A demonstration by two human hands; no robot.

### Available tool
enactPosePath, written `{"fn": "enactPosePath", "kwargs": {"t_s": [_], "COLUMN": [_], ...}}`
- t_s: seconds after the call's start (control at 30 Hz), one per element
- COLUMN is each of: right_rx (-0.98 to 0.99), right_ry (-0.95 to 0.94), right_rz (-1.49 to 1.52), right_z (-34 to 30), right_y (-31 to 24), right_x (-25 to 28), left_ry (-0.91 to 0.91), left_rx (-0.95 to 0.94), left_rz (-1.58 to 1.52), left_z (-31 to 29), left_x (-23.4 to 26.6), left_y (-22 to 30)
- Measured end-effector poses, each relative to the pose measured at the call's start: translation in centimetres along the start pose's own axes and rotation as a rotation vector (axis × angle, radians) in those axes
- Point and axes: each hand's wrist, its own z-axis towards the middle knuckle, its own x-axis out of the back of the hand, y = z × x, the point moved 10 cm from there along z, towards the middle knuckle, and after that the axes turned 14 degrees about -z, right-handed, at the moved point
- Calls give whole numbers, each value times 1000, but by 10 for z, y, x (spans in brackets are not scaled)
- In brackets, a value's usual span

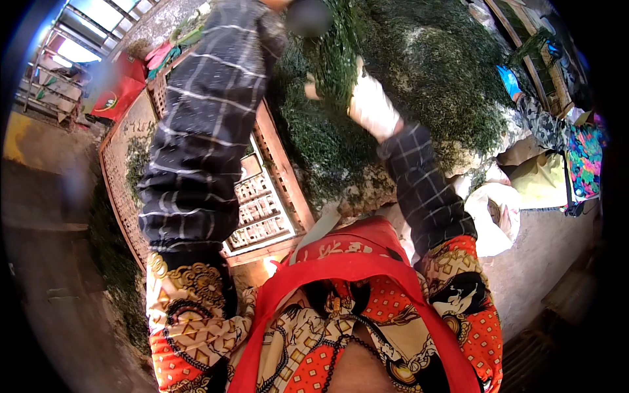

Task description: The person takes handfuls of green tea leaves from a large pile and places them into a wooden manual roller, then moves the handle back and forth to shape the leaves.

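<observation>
The right hand [371, 105] wears a white cloth glove, maybe knitted. The green leaves [426, 59] look rough and matt. The tray [278, 164] has a wood frame. The checked sleeves [203, 131] are soft cloth.

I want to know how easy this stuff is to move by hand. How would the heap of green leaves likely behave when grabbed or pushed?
The heap of green leaves looks loose and shredded, so a handful would probably be floppy and light, shedding bits. The right hand, in a pale glove, sinks into it, suggesting it yields rather than slides whole. Scraps on the woven tray hint that it scatters easily.
</observation>
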Motion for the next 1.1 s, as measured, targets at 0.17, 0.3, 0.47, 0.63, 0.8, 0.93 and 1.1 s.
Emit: {"fn": "enactPosePath", "kwargs": {"t_s": [0.17,0.3,0.47,0.63,0.8,0.93,1.1], "right_rx": [-389,-549,-412,-191,290,299,182], "right_ry": [-180,-60,-68,-50,-290,-73,-102], "right_rz": [545,410,444,475,390,250,481], "right_z": [-64,-61,-6,41,78,102,116], "right_y": [30,36,28,-46,-175,-185,-169], "right_x": [-60,-41,-4,44,66,137,152], "left_ry": [6,-785,-531,-260,-203,-408,-406], "left_rx": [67,257,-230,-547,-576,-110,269], "left_rz": [74,214,706,490,318,442,29], "left_z": [-68,-159,-168,-149,-120,-104,-221], "left_x": [-48,-91,-38,-8,-19,-107,-166], "left_y": [-94,-132,-76,38,74,-25,-115]}}
